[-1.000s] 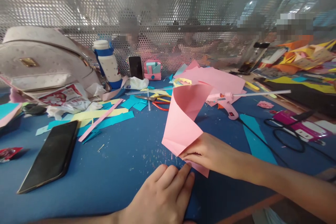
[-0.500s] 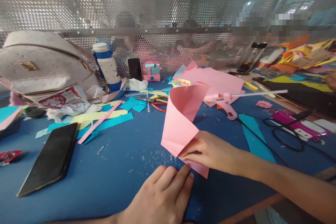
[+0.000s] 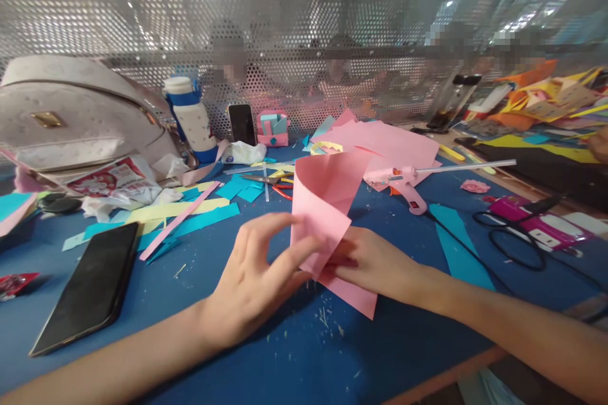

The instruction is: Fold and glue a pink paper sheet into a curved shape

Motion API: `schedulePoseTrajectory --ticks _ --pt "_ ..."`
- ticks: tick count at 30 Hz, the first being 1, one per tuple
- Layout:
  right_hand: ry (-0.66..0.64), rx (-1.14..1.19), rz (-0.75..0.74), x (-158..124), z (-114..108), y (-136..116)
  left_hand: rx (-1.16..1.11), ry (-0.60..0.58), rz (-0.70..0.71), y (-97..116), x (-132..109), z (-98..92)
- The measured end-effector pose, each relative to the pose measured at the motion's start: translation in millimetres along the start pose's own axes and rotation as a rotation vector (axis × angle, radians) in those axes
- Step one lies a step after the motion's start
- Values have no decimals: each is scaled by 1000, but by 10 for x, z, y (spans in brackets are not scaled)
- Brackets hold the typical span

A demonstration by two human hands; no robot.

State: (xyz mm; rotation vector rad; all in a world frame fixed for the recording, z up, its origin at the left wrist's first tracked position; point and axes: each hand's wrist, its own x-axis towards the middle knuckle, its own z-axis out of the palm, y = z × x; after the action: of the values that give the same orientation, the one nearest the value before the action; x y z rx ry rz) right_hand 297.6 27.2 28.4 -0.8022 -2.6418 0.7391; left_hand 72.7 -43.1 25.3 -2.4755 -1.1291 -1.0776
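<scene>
A pink sheet of paper [image 3: 323, 218], folded and curled upright, stands above the blue table, with a flat flap of it slanting toward me at the bottom. My right hand [image 3: 375, 259] pinches the paper's lower right part; its fingertips are partly hidden behind the sheet. On the left side, my left hand [image 3: 259, 275] reaches round the paper's edge. One finger lies across the front face and another meets the left edge, slightly blurred.
A pink glue gun [image 3: 406, 183] lies right of the paper, its cord trailing toward me. Scissors [image 3: 266, 179] and paper strips lie behind. A black phone [image 3: 88, 291], a backpack [image 3: 90, 114] and a bottle [image 3: 190, 120] are left. A magenta power strip [image 3: 536, 221] is right.
My left hand has risen from the tabletop to the left side of the pink paper and taken hold there. The paper's upright part has shifted slightly left; my right hand stays on it.
</scene>
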Motion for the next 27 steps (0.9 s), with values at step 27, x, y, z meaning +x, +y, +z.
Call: schedulePoseTrajectory --ticks 27 --pt "-44 50 -27 -32 -18 -27 -639 -204 -394 -358 39 391"
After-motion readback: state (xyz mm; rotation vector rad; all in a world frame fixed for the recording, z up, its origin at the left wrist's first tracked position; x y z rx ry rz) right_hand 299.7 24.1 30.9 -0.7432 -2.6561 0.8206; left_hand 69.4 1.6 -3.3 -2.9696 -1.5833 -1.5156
